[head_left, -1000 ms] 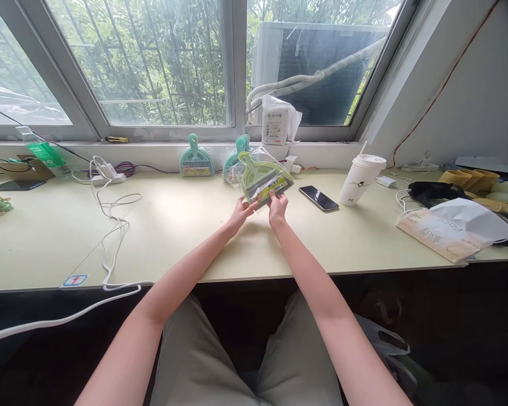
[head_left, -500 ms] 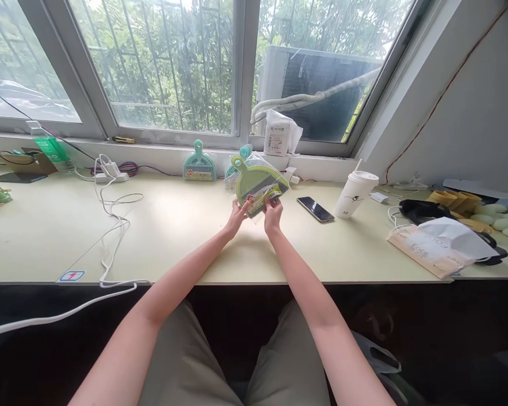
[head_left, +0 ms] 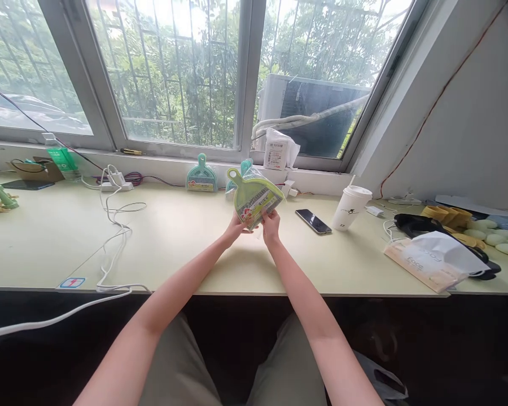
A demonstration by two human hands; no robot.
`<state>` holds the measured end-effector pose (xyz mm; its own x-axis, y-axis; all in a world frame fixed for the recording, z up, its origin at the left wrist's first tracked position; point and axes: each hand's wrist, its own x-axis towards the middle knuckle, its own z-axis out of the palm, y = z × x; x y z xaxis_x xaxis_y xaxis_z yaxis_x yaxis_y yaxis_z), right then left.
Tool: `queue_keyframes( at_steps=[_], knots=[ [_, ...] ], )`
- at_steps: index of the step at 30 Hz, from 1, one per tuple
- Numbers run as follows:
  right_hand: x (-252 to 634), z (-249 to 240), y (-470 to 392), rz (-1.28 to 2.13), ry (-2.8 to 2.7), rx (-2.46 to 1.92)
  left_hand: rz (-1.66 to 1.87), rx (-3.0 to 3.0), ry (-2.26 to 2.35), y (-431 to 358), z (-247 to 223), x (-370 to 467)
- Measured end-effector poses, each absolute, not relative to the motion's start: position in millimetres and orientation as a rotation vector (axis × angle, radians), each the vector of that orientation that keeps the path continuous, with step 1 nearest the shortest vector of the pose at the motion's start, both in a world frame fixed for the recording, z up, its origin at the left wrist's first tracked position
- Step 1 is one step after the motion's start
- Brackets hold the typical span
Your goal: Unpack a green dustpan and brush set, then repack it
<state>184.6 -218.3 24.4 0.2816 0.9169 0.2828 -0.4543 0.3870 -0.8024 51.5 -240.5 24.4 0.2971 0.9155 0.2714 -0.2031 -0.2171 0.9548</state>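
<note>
Both my hands hold a yellow-green dustpan and brush set in clear plastic wrap, tilted, above the middle of the desk. My left hand is closed around its lower left edge. My right hand pinches its lower right edge, beside the printed label. Partly hidden behind the held set is a teal dustpan set, also wrapped. Another teal dustpan set leans upright against the sill to the left.
A phone and a white cup with a straw stand to the right, then a tissue pack. A wrapped tissue packet is on the sill. White cables trail over the desk's left side, near a green-labelled bottle.
The view has tilted up slightly, so the desk sits lower. The held dustpan set has turned a little, its label now facing me more squarely. Both hands keep their grip.
</note>
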Motion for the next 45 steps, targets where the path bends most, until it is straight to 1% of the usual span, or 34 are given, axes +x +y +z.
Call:
queue_keyframes(
  at_steps=[6, 11, 17, 21, 24, 30, 31, 33, 35, 37, 41, 45],
  knots=[
    [190.9, 24.8, -216.5, 0.996, -0.772, -0.696, 1.038, 1.280, 0.713, -243.5, 10.1, 67.9],
    [186.6, 14.2, -206.6, 1.103, -0.755, -0.666, 1.300, 1.129, 0.644, -228.2, 13.0, 59.6],
    [187.9, 9.9, -200.7, 1.260, -0.794, -0.819, 1.330, 1.126, 0.836, -211.9, 12.9, 40.2],
    [198.3, 14.3, -201.4, 1.303, -0.987, -0.898, 1.419, 1.031, 0.869, -203.9, 15.4, 28.8],
    [201.0, 13.7, -203.8, 1.090, -1.145, -0.993, 1.424, 0.958, 0.840, -199.1, 19.0, 18.5],
    [208.0, 8.1, -211.5, 0.091, -1.680, -1.212, 1.415, 0.852, 0.933, -188.3, 21.8, -8.1],
    [209.5, 7.0, -212.1, -0.037, -1.765, -1.225, 1.403, 0.832, 0.939, -187.2, 21.3, -12.2],
    [211.2, 4.9, -211.5, -0.190, -1.856, -1.233, 1.366, 0.806, 0.942, -186.7, 19.8, -17.9],
    [211.3, 3.6, -208.4, -0.232, -1.835, -1.235, 1.305, 0.816, 0.939, -188.1, 18.6, -20.1],
    [211.0, 3.3, -204.1, -0.207, -1.745, -1.222, 1.224, 0.860, 0.946, -190.1, 18.2, -20.1],
    [214.5, 3.0, -197.5, 0.010, -1.650, -1.190, 1.105, 0.950, 0.976, -192.5, 18.5, -20.7],
    [223.6, -1.5, -193.4, 0.199, -1.616, -1.251, 1.023, 1.006, 1.016, -193.5, 17.3, -22.0]
  ],
)
